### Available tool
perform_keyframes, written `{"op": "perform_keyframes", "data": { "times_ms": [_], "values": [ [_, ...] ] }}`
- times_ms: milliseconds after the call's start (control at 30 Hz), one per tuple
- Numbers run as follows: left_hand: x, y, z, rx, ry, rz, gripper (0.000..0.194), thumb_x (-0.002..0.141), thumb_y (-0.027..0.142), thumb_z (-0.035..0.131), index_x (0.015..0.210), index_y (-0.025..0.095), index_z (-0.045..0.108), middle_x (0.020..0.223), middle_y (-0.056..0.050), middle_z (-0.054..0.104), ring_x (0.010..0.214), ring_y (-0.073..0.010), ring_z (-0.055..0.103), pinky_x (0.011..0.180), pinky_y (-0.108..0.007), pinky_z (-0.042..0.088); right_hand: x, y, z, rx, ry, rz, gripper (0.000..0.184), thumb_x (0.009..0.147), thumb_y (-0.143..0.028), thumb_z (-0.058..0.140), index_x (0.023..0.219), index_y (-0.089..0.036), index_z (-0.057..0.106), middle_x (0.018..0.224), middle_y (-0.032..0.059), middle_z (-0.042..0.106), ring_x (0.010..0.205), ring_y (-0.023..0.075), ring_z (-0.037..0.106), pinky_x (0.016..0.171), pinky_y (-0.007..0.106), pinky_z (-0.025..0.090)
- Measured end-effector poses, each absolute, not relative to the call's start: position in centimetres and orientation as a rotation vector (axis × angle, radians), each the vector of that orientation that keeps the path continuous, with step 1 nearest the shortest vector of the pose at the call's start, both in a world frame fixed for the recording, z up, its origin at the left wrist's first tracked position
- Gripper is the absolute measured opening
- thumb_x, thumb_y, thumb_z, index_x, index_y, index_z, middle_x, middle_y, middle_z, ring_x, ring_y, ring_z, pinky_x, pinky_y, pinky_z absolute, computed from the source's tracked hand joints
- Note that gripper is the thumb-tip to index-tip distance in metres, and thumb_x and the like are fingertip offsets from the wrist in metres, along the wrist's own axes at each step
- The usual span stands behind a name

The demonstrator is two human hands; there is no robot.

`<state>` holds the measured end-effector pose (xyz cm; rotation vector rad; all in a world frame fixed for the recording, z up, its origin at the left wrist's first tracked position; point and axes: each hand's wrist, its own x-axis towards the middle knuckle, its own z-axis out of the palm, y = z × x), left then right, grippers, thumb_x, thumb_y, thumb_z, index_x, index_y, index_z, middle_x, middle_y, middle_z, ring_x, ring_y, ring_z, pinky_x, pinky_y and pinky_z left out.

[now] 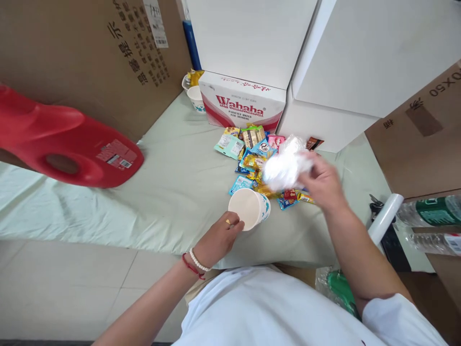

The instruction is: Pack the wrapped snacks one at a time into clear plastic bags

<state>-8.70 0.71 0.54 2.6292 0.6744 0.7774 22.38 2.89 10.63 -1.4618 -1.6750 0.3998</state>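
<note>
My left hand (219, 236) grips a white paper cup (249, 207) with a blue pattern, tilted so its open mouth faces me, just above the pale green cloth (173, 182). My right hand (322, 185) is closed on a crumpled clear plastic bag (286, 166), blurred by motion, held over a pile of small snack packets (252, 154). The cup sits at the near edge of that pile, a short way left of the bag.
A large red jug (61, 142) lies on its side at left. A Wahaha carton (241, 103) and white boxes (360, 62) stand behind the snacks. More paper cups (196, 96) sit at the back. Water bottles (430, 211) and a white roll (385, 218) lie at right.
</note>
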Motion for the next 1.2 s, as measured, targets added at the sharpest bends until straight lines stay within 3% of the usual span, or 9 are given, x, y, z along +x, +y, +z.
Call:
{"op": "perform_keyframes", "data": {
  "times_ms": [167,267,400,567,700,833,967,1067,1200],
  "values": [
    [-8.2,0.3,1.3,2.668,0.574,0.768,0.04,0.081,-0.01,0.043,0.107,0.016,0.058,0.097,-0.009,0.059,0.091,-0.0186,0.055,0.076,-0.03,0.054,31.7,10.7,11.0,-1.871,-1.232,-0.361,0.045,0.091,-0.023,0.051,0.135,-0.018,0.054,0.132,0.0166,0.06,0.125,0.0332,0.054,0.106,0.054,0.043],
    [-8.0,-0.3,2.3,2.69,0.551,0.776,0.04,0.081,-0.01,0.043,0.108,0.016,0.057,0.097,-0.009,0.059,0.092,-0.0192,0.055,0.077,-0.03,0.055,34.3,15.3,8.3,-2.139,-1.376,-0.144,0.054,0.092,-0.024,0.052,0.143,-0.007,0.047,0.139,0.0252,0.054,0.131,0.0341,0.049,0.113,0.054,0.034],
    [-8.6,-1.3,3.5,2.666,0.541,0.754,0.04,0.082,-0.011,0.044,0.108,0.016,0.057,0.1,-0.01,0.06,0.096,-0.0193,0.055,0.082,-0.031,0.056,35.0,16.6,6.3,-2.267,-1.586,0.283,0.083,0.085,-0.031,0.069,0.153,0.004,0.035,0.134,0.0293,0.059,0.121,0.0316,0.059,0.108,0.046,0.043],
    [-8.5,-1.7,3.9,2.524,0.561,0.788,0.039,0.084,-0.009,0.045,0.112,0.016,0.057,0.1,-0.01,0.061,0.094,-0.0182,0.056,0.079,-0.029,0.055,32.1,6.9,9.9,-1.943,-1.663,0.009,0.072,0.088,-0.039,0.07,0.152,-0.017,0.047,0.154,0.0222,0.046,0.125,0.0333,0.059,0.108,0.052,0.047],
    [-5.7,-1.3,4.2,2.387,0.401,0.787,0.037,0.083,-0.007,0.045,0.108,0.016,0.059,0.096,-0.008,0.061,0.086,-0.0163,0.057,0.073,-0.027,0.055,26.1,-5.2,12.5,-1.363,-2.282,0.535,0.059,0.091,-0.045,0.071,0.146,-0.033,0.054,0.163,0.012,0.039,0.121,0.0274,0.064,0.093,0.039,0.059],
    [-1.6,-1.3,5.2,2.321,0.167,0.878,0.037,0.087,-0.004,0.047,0.116,0.016,0.06,0.101,-0.009,0.063,0.099,-0.0185,0.062,0.085,-0.032,0.059,23.7,-12.8,13.0,-1.5,-2.354,0.6,0.034,0.101,-0.02,0.053,0.132,-0.027,0.065,0.128,0.0109,0.069,0.107,0.0198,0.07,0.09,0.03,0.058],
    [-0.5,-1.0,5.7,2.313,0.273,1.063,0.043,0.092,0.007,0.056,0.134,0.019,0.056,0.129,-0.016,0.059,0.134,-0.0265,0.052,0.109,-0.044,0.052,29.9,-15.7,15.5,-1.958,-1.912,0.342,0.018,0.098,-0.032,0.058,0.11,-0.027,0.071,0.103,0.0068,0.075,0.092,0.0218,0.072,0.08,0.031,0.058],
    [-2.6,-0.1,4.5,2.27,0.577,1.073,0.036,0.093,0.009,0.058,0.126,0.022,0.06,0.125,-0.012,0.062,0.125,-0.0222,0.059,0.104,-0.038,0.055,38.0,-13.9,17.0,-2.441,-1.412,0.129,0.026,0.091,-0.05,0.062,0.099,-0.026,0.071,0.087,0.0063,0.073,0.073,0.0254,0.067,0.062,0.036,0.052],
    [-7.3,0.4,1.6,2.207,1.009,1.003,0.018,0.096,0.017,0.056,0.108,0.025,0.068,0.11,-0.006,0.067,0.099,-0.0172,0.068,0.086,-0.028,0.058,48.8,-4.6,15.4,-2.574,-1.137,-0.048,0.021,0.076,-0.043,0.072,0.07,-0.025,0.065,0.064,0.0082,0.065,0.057,0.0236,0.057,0.06,0.041,0.045]
  ]
}}
